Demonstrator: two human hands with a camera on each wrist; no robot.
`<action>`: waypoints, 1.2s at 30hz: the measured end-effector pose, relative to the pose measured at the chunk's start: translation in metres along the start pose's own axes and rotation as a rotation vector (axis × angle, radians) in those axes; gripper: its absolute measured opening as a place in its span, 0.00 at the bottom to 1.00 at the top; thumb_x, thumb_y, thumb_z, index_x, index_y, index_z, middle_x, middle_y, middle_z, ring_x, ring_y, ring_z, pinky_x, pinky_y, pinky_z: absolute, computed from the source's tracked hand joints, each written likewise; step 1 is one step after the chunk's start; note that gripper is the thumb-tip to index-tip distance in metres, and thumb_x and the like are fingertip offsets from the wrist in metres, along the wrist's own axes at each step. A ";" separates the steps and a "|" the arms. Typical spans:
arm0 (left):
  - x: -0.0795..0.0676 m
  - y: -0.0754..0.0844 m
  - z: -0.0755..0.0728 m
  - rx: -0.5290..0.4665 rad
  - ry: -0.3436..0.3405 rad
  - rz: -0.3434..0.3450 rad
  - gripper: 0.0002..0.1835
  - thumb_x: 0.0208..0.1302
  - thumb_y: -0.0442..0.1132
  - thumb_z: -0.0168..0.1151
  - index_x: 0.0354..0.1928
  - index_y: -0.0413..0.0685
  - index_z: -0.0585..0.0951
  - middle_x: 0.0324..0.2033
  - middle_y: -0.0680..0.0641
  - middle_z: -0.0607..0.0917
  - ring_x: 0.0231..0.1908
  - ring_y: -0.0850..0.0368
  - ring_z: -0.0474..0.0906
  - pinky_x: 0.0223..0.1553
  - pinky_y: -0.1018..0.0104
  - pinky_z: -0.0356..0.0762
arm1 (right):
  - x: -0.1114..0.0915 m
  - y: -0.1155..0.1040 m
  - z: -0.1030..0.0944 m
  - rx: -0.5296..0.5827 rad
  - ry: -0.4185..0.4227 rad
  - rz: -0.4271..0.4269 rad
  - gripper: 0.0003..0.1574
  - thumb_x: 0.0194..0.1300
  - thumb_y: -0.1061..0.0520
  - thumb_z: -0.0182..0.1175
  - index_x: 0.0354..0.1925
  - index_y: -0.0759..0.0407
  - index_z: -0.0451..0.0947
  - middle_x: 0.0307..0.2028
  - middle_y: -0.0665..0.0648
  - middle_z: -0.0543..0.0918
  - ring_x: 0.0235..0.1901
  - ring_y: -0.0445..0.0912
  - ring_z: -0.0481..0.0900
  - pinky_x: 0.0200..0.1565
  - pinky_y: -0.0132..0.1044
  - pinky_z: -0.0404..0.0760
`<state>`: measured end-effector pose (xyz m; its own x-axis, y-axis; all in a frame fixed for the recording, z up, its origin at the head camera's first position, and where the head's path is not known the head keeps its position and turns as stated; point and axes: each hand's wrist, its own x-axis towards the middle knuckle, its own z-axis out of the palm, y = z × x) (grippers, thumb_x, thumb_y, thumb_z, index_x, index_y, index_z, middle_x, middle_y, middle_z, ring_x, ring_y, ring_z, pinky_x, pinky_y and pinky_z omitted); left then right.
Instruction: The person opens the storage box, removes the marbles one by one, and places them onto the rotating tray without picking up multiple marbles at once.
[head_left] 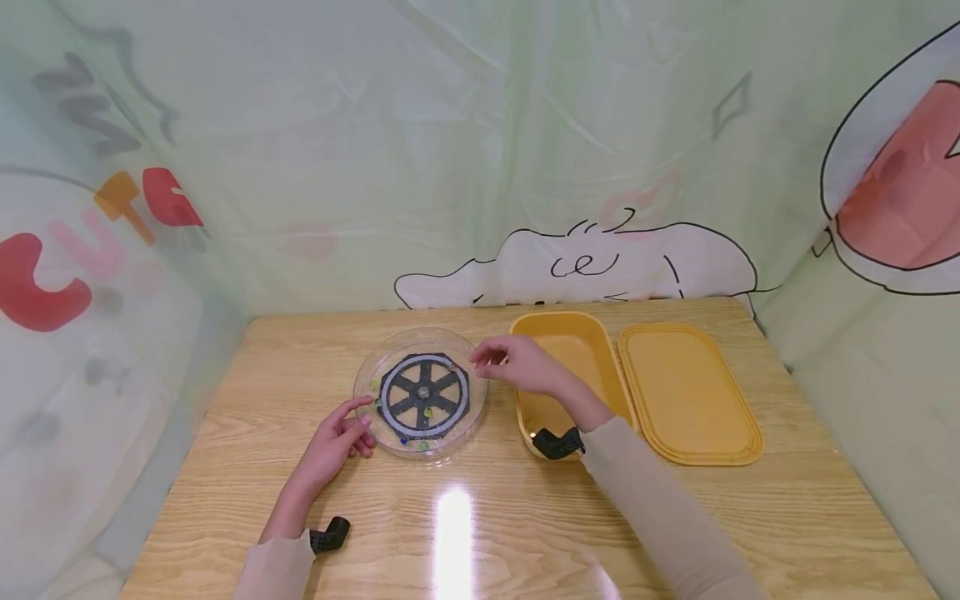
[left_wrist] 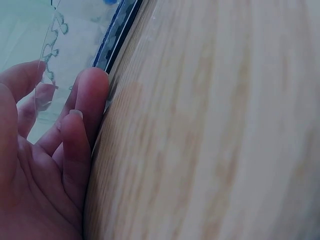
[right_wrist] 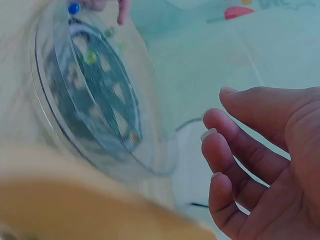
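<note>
A clear round dish (head_left: 477, 417) stands on the table, with a dark spoked wheel shape (head_left: 438, 375) showing in it; I cannot tell whether that lies inside or under the dish. Several small marbles are about the wheel, among them a blue marble (head_left: 404, 440), a yellow one (head_left: 428, 412) and a reddish one (head_left: 453, 367). My left hand (head_left: 333, 442) rests at the dish's left rim, its fingers loosely bent against the clear wall (left_wrist: 65, 30). By the right rim hovers my right hand (head_left: 517, 362); its fingers (right_wrist: 220, 145) are loosely curved, with nothing between them.
A yellow bin (head_left: 566, 323) stands under my right forearm, a small bright thing (head_left: 533, 434) at its near end. To the right lies a matching yellow lid (head_left: 690, 392). A printed curtain (head_left: 450, 167) hangs behind the wooden table (head_left: 390, 533).
</note>
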<state>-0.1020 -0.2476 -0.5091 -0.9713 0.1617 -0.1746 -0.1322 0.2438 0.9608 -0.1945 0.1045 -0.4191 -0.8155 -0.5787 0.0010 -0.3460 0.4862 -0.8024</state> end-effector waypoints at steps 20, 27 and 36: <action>0.001 -0.006 0.000 0.014 0.003 0.014 0.23 0.76 0.45 0.54 0.69 0.49 0.70 0.31 0.40 0.84 0.26 0.49 0.82 0.29 0.68 0.74 | -0.021 0.039 -0.036 -0.042 -0.014 0.021 0.04 0.62 0.64 0.68 0.37 0.58 0.83 0.33 0.49 0.83 0.37 0.47 0.77 0.46 0.43 0.76; 0.000 -0.004 0.001 0.005 0.013 0.006 0.24 0.76 0.43 0.55 0.70 0.47 0.69 0.31 0.40 0.84 0.26 0.49 0.82 0.29 0.67 0.74 | -0.023 0.051 -0.041 -0.048 -0.218 0.032 0.08 0.61 0.69 0.65 0.36 0.59 0.85 0.32 0.49 0.84 0.34 0.44 0.77 0.40 0.37 0.77; 0.000 -0.005 0.001 0.011 0.017 0.000 0.23 0.76 0.42 0.54 0.69 0.48 0.69 0.31 0.38 0.84 0.26 0.48 0.82 0.29 0.67 0.74 | -0.024 0.057 -0.039 -0.014 -0.515 0.118 0.10 0.57 0.72 0.66 0.37 0.63 0.88 0.33 0.55 0.88 0.32 0.41 0.80 0.41 0.34 0.78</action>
<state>-0.1017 -0.2475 -0.5138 -0.9746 0.1450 -0.1708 -0.1301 0.2542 0.9584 -0.2128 0.1723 -0.4417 -0.5172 -0.7644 -0.3851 -0.2748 0.5744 -0.7711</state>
